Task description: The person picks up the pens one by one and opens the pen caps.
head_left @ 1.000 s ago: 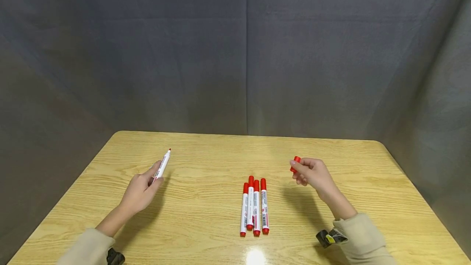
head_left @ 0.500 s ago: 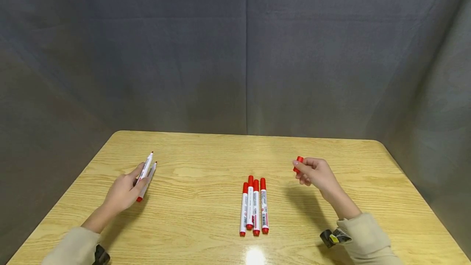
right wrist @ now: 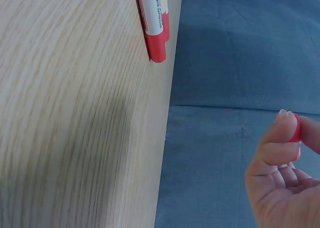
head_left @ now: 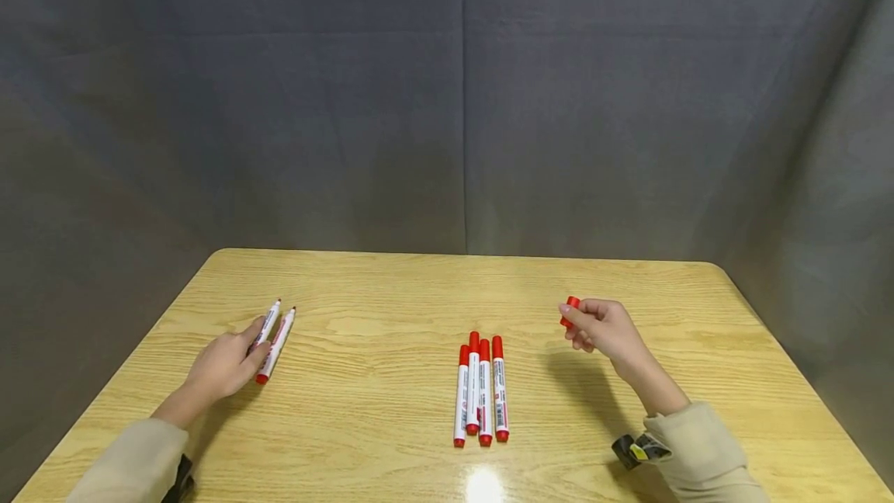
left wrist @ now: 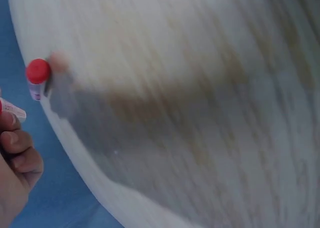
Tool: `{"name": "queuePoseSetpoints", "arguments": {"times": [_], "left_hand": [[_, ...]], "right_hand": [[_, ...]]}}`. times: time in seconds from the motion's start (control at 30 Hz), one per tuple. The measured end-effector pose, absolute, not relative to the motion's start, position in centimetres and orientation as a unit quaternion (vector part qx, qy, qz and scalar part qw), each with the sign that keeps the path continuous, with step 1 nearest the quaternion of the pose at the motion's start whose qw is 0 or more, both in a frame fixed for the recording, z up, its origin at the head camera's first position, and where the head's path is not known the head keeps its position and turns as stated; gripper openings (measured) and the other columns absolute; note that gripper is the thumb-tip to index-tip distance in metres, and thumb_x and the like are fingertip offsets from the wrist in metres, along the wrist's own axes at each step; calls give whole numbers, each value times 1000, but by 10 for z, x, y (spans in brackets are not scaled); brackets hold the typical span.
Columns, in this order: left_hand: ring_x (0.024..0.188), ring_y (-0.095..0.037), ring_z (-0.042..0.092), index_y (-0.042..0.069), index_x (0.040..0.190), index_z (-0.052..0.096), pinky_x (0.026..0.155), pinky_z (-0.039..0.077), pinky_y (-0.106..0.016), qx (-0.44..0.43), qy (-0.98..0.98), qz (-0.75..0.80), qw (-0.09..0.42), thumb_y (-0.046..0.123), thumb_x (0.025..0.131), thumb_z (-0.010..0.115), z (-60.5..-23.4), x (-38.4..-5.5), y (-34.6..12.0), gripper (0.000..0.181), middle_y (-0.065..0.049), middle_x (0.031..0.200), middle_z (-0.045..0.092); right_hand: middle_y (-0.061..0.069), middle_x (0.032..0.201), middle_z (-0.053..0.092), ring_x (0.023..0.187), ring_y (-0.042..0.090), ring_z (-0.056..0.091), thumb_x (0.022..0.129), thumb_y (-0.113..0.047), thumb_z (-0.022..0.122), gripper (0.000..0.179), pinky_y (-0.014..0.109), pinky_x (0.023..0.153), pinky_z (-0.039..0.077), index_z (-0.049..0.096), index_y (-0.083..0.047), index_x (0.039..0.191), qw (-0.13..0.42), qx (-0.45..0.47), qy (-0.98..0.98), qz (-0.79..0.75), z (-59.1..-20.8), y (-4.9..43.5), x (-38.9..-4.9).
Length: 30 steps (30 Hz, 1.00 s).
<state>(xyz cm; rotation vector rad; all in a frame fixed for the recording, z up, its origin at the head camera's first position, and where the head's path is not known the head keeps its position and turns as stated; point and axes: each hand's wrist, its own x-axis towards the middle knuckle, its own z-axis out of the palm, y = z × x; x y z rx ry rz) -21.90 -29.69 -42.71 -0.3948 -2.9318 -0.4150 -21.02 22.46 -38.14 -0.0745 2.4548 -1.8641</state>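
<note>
Head view down across the table (head_left: 363, 425)

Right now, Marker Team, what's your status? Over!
Left grip holding uncapped marker, another marker alongside. Right grip pinching red cap. Four capped markers lying between. Nothing visibly blocking.

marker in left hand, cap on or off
Off: the marker in the left hand shows its bare tip at the far end.
</note>
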Motion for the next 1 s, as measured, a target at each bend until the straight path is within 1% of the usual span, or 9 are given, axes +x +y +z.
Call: {"name": "queuePoseSetpoints", "arguments": {"times": [0.1, 0.23, 0.3, 0.5, 0.57, 0.63, 0.8, 0.9, 1.0], "left_hand": [[46, -14, 33, -12, 129, 41, 41, 25, -29, -131, -981, -126, 60, 19, 93, 44, -430, -222, -297, 48, -2, 53, 37], [49, -16, 39, -12, 131, 39, 43, 28, -30, -127, -983, -126, 36, 21, 93, 43, -433, -225, -295, 50, -4, 58, 45], [50, -17, 40, -12, 131, 39, 43, 29, -31, -124, -983, -130, 32, 22, 94, 43, -435, -226, -294, 51, -4, 60, 47], [47, -14, 35, -13, 131, 37, 42, 27, -29, -126, -984, -123, 22, 24, 94, 43, -442, -229, -293, 53, -1, 54, 39], [49, -15, 37, -14, 131, 37, 43, 28, -30, -131, -984, -118, 13, 26, 94, 43, -443, -229, -293, 54, -1, 55, 39], [53, -16, 40, -14, 131, 37, 44, 31, -31, -135, -984, -115, 6, 28, 94, 43, -444, -230, -292, 56, -2, 58, 44], [60, -19, 47, -15, 131, 35, 47, 35, -34, -133, -985, -107, -7, 31, 95, 43, -444, -230, -291, 59, -10, 71, 56], [61, -21, 50, -14, 132, 34, 47, 35, -34, -126, -987, -102, -4, 33, 96, 40, -443, -230, -290, 60, -16, 77, 59], [56, -20, 47, -13, 134, 31, 44, 32, -32, -114, -988, -107, 3, 34, 97, 37, -439, -229, -289, 60, -14, 66, 54]], "right_hand": [[8, 63, 58, 50, 12, 51, 91, -24, 57, 29, 24, 47, 38, 57, 2, 77, 27, -23, 798, -602, -382, 226, -210], [7, 63, 58, 51, 14, 52, 91, -25, 57, 30, 25, 48, 39, 57, 2, 78, 27, -22, 801, -598, -382, 228, -209], [9, 63, 58, 51, 15, 52, 90, -26, 57, 30, 25, 47, 39, 56, 1, 77, 26, -21, 801, -598, -382, 229, -208], [9, 63, 58, 51, 14, 52, 90, -26, 57, 32, 24, 47, 38, 55, 4, 77, 21, -21, 801, -598, -383, 231, -208], [8, 63, 57, 51, 13, 51, 90, -25, 57, 32, 24, 47, 38, 55, 4, 77, 20, -20, 803, -596, -383, 231, -208], [7, 62, 57, 51, 12, 50, 90, -25, 57, 32, 24, 47, 38, 56, 4, 77, 20, -18, 803, -595, -383, 232, -207], [6, 64, 57, 51, 12, 50, 91, -26, 57, 31, 24, 47, 39, 56, 3, 79, 22, -14, 806, -591, -382, 236, -208], [6, 64, 57, 52, 12, 51, 91, -26, 57, 31, 25, 48, 40, 56, 2, 79, 17, -10, 811, -585, -381, 241, -209], [6, 64, 57, 52, 12, 51, 90, -28, 57, 33, 25, 48, 40, 57, 3, 79, 12, -5, 819, -573, -381, 250, -212]]}}
